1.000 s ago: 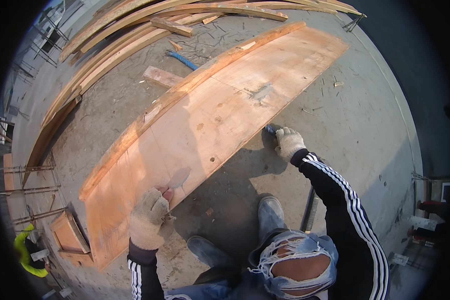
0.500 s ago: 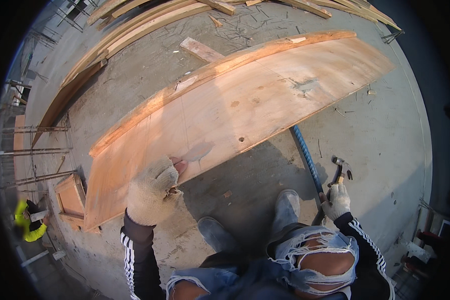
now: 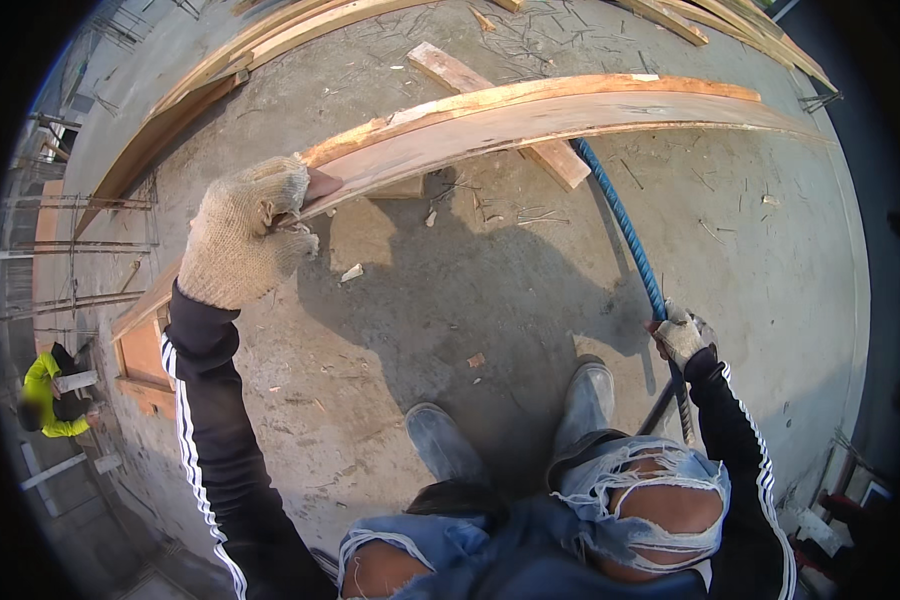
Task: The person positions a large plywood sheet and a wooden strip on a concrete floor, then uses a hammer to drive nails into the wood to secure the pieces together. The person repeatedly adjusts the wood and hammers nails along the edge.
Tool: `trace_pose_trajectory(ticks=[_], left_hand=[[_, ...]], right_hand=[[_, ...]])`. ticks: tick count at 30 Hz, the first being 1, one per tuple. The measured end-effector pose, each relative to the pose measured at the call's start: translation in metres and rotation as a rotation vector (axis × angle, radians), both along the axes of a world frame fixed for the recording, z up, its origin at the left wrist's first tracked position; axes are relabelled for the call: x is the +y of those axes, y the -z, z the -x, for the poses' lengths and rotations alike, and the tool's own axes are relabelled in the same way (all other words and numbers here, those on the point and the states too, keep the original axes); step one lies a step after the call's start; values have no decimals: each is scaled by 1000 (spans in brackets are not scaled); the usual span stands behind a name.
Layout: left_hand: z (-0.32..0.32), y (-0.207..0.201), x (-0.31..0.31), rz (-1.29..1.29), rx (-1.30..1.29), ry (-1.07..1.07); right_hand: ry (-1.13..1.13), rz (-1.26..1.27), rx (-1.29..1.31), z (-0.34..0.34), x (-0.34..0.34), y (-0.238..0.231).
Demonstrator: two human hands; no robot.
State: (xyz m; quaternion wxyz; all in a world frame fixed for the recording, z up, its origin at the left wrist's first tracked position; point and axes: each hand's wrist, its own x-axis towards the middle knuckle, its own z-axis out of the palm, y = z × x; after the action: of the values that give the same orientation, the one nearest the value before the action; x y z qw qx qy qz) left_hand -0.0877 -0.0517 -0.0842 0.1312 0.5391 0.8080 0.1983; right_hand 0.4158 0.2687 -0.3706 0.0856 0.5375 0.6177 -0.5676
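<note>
In a cream knitted glove, my left hand is closed around the near left edge of a long plywood panel. The panel is tilted up on edge and a timber batten runs along its far side. My right hand, also gloved, grips a blue ribbed steel bar near its lower end. The bar slants up to the panel, its upper end touching or just beneath the near edge. A short plank lies on the concrete, passing under the panel.
Long boards lie at the far side among scattered nails. A small timber frame is at the left, near a person in a yellow top. My boots stand on the concrete floor, with wood scraps about.
The panel's near edge has risen and swung away as my left hand lifted it. My right hand has moved up with the bar. The hammer beside it no longer shows.
</note>
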Motion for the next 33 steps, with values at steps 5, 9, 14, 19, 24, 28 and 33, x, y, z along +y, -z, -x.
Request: trace_pose_trajectory(ticks=[5,9,14,19,24,28,33], left_hand=[[51,-25,19,64,36,-93],[82,-22,21,11,173,-165],[97,-14,17,9,-10,-191],[36,37,-33,61,64,104],[-53,155,-83,162,291,203],[-80,232,-83,105,381,179],[-85,256,-80,130,377,169]], right_hand=[[175,511,116,-13,41,-103],[-581,-993,-280,-44,27,-129],[109,-8,-398,-110,-2,-173],[30,-159,-418,-162,-101,-131],[-21,-210,-482,-184,-156,-89],[-58,-234,-508,-188,-163,-79],[-89,-241,-539,-188,-164,-68]])
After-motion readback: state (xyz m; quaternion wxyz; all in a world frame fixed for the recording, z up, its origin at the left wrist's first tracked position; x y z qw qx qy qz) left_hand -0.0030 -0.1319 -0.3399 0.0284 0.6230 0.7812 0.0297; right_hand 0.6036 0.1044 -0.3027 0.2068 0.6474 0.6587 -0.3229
